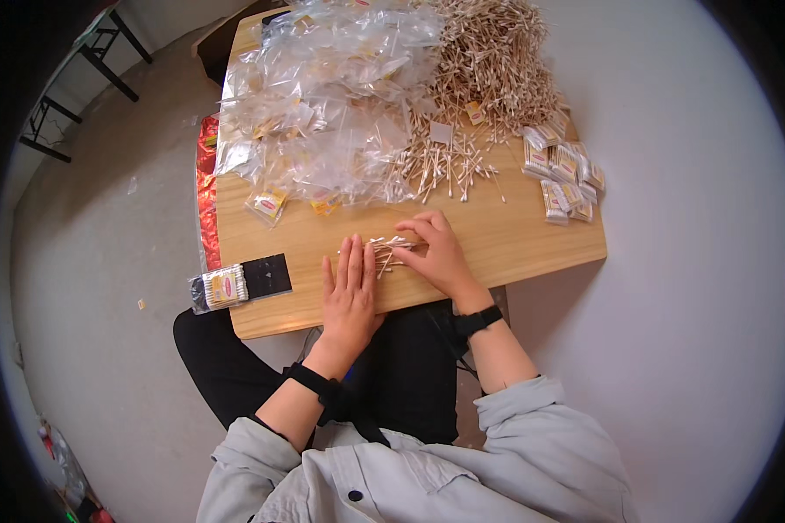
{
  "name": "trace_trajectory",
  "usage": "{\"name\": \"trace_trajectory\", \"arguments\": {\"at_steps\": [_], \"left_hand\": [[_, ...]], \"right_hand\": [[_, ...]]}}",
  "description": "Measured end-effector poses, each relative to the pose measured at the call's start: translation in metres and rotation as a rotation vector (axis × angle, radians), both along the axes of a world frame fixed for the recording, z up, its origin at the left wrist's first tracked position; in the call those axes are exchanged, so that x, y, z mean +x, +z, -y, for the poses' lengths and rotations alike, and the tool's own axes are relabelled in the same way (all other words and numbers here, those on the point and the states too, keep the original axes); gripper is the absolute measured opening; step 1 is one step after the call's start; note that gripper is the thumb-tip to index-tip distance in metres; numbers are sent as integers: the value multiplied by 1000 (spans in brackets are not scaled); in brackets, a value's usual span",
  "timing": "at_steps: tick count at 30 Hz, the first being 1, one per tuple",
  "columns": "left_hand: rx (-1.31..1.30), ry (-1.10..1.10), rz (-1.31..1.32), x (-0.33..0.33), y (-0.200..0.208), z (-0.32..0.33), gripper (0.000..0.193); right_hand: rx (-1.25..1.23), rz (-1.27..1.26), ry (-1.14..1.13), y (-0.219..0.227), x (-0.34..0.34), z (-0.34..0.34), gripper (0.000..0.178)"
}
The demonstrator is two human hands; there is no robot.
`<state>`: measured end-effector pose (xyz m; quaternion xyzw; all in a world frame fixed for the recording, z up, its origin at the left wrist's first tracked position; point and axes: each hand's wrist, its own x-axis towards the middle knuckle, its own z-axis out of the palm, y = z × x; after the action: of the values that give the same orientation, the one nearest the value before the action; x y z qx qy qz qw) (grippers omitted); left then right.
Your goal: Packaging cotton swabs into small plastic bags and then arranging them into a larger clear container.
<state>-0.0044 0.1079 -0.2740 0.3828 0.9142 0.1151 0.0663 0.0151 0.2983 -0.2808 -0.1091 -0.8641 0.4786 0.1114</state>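
Note:
A small bunch of cotton swabs [384, 254] lies on the table near its front edge, between my two hands. My left hand [351, 292] lies flat at the left of the bunch, fingers stretched out and held nearly straight. At the right, my right hand [442, 257] curves toward the swabs; a gap shows between its thumb and index finger, and the thumb touches or nearly touches the swabs. Some of the swabs are hidden by my fingers.
A big heap of loose swabs [497, 65] covers the table's far right. Clear plastic bags [331, 105] pile up at the far left. Filled swab packs [563, 174] stack at the right edge. Another pack [224, 286] rests on a black strip [270, 273] at the left corner.

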Motion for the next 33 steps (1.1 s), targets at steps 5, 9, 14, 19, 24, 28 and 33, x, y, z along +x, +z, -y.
{"name": "trace_trajectory", "arguments": {"at_steps": [5, 9, 14, 19, 24, 28, 33], "left_hand": [[-32, -28, 28, -4, 1, -9, 125], [-24, -6, 52, -6, -5, -10, 119], [-5, 12, -72, -4, -18, -8, 125], [-12, 27, -112, -3, -23, -9, 117], [30, 28, -139, -1, -26, -10, 96], [82, 2, -94, 0, -23, -7, 82], [13, 8, -89, -1, -21, -7, 92]], "right_hand": [[125, -39, 40, -5, 11, 0, 25], [120, -8, 28, -8, 6, -4, 20], [174, 45, -12, -1, 9, -12, 13], [52, 38, -155, 0, 12, -20, 10], [-9, -17, -227, -4, -1, -14, 11], [183, -39, 17, -6, -15, 0, 13], [-95, 0, 29, -3, -8, -6, 14]]}}
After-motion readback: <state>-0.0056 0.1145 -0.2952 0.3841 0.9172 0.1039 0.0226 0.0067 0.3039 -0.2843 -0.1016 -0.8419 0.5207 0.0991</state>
